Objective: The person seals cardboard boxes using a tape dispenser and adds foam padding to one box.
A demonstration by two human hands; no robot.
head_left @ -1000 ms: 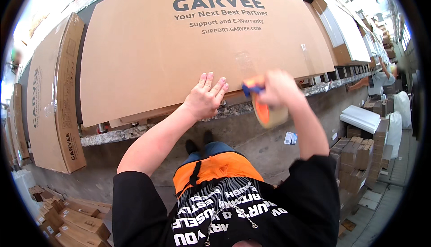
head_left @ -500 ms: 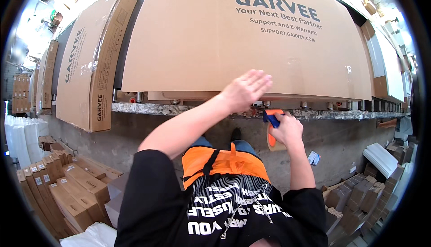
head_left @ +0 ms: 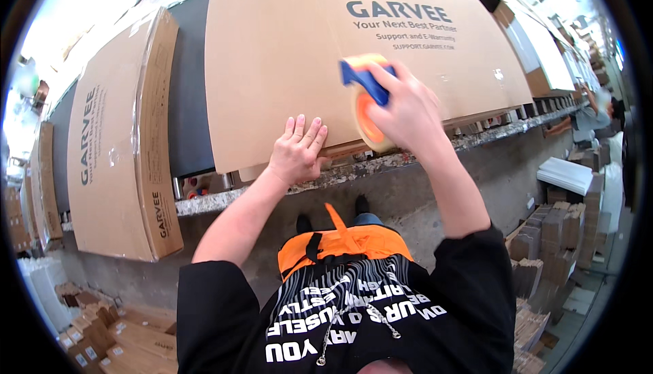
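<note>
A large flat cardboard box (head_left: 272, 47) with dark printing lies in front of me on a roller conveyor. My left hand (head_left: 299, 148) rests on its near edge, palm down, with the fingers stretched over the top. In my right hand (head_left: 408, 105) is a tape dispenser (head_left: 367, 83), blue and orange with a roll of tape, raised above the near part of the box and slightly blurred. Whether its tape touches the cardboard I cannot tell.
Another printed carton (head_left: 112, 143), wrapped in clear tape, stands at the left on the conveyor (head_left: 204, 204). A white-topped panel (head_left: 544, 47) lies to the right. Stacked cartons (head_left: 558, 238) and white foam sheets (head_left: 566, 174) are on the floor. Another person (head_left: 593, 117) works at the far right.
My right hand has lifted the tape dispenser from below the box's near edge to above it. My left hand has come down leftward onto that edge. The view has shifted.
</note>
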